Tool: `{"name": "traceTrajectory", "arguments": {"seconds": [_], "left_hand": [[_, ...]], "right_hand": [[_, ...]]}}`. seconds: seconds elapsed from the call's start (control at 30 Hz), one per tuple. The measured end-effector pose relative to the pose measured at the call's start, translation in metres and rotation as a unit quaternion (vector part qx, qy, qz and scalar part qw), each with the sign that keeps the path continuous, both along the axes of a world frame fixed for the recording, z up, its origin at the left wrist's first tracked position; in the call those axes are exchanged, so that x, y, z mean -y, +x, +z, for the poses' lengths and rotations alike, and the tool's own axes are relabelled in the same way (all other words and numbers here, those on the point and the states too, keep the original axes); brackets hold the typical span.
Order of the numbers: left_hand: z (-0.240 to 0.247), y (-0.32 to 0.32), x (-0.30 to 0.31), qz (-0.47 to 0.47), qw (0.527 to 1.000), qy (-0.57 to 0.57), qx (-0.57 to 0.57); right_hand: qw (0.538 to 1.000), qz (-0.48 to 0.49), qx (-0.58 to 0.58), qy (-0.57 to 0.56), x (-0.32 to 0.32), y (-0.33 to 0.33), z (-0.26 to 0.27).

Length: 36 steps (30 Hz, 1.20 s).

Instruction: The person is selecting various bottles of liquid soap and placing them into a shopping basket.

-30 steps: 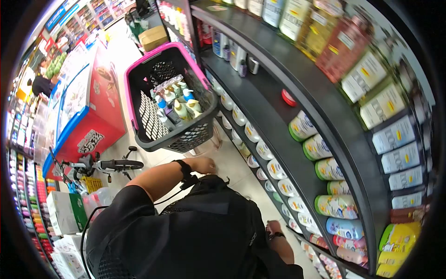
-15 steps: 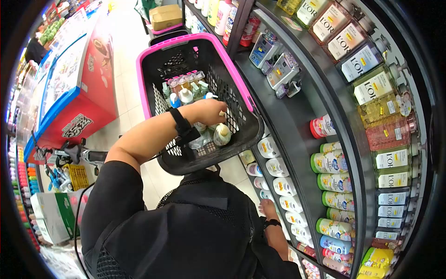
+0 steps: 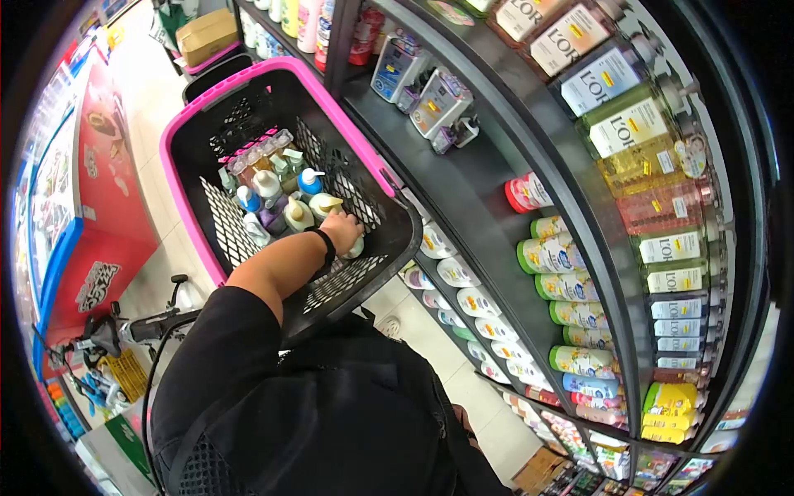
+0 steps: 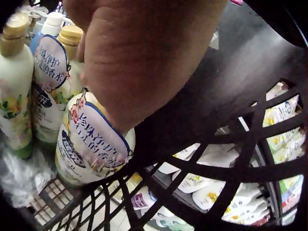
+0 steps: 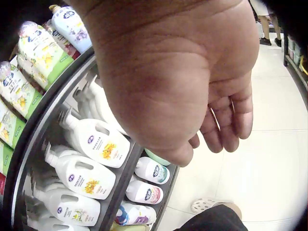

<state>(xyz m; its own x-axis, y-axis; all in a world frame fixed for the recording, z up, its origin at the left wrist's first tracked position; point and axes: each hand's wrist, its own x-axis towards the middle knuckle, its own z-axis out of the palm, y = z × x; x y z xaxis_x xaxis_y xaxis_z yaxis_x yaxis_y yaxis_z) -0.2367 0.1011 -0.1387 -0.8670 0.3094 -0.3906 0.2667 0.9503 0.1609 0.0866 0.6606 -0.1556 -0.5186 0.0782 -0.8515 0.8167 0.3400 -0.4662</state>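
Inside the pink-rimmed black basket (image 3: 176, 198), my left hand (image 3: 341, 227) grips the upper part of a floral-labelled bottle (image 3: 354, 247), whose top it hides. The left wrist view shows this white bottle (image 4: 91, 144) under my left hand (image 4: 149, 53), standing against the lattice wall. Beside it are similar bottles with cream caps (image 3: 298, 215) and blue-topped pump bottles (image 3: 310, 182). My right hand (image 5: 192, 77) hangs low beside the shelves, its fingers loosely bent and holding nothing; in the head view only a bit shows past the black clothing.
Black shelves (image 3: 463, 198) with many bottles run along the right side, close to the basket. A red freezer (image 3: 107, 182) and a small bicycle (image 3: 149, 329) stand on the left. A cardboard box (image 3: 205, 38) lies beyond the basket. Tiled floor (image 5: 269, 159) shows beside my right hand.
My left hand has come from outside the basket into it and down onto a bottle near its right side. The basket now appears larger in view. My right hand has dropped mostly out of the head view.
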Motion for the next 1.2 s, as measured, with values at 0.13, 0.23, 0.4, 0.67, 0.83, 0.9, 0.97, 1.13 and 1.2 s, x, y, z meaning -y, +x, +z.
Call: {"name": "traceTrajectory", "arguments": {"seconds": [0.13,0.23,0.4,0.67,0.83,0.9,0.97,1.13,1.2], "left_hand": [[0.007,-0.002,0.008,-0.027,0.998,0.027,0.041],[0.02,-0.002,0.011,-0.029,0.997,0.045,0.054],[0.034,-0.003,0.018,-0.022,0.996,0.035,0.083],[0.202,0.046,0.04,0.027,0.998,0.033,-0.053],[0.312,0.088,0.045,0.08,0.969,0.055,-0.227],[0.355,0.099,0.041,0.086,0.96,0.061,-0.261],[0.384,0.107,0.036,0.081,0.952,0.075,-0.284],[0.435,0.124,0.001,0.058,0.948,0.101,-0.296],[0.447,0.136,-0.022,0.013,0.954,0.056,-0.294]], "right_hand": [[0.985,-0.147,0.091,-0.014,-0.02,0.048,-0.087],[0.997,-0.052,-0.042,0.027,0.032,0.022,-0.017],[0.991,-0.126,0.04,-0.003,0.033,-0.023,-0.025],[0.983,0.005,-0.176,0.052,0.067,-0.185,-0.007],[0.883,0.183,-0.42,-0.104,0.181,-0.289,0.107],[0.808,0.265,-0.507,-0.143,0.244,-0.296,0.189],[0.714,0.332,-0.594,-0.161,0.298,-0.293,0.244],[0.599,0.349,-0.679,-0.241,0.379,-0.27,0.272],[0.592,0.317,-0.679,-0.297,0.375,-0.264,0.281]]}}
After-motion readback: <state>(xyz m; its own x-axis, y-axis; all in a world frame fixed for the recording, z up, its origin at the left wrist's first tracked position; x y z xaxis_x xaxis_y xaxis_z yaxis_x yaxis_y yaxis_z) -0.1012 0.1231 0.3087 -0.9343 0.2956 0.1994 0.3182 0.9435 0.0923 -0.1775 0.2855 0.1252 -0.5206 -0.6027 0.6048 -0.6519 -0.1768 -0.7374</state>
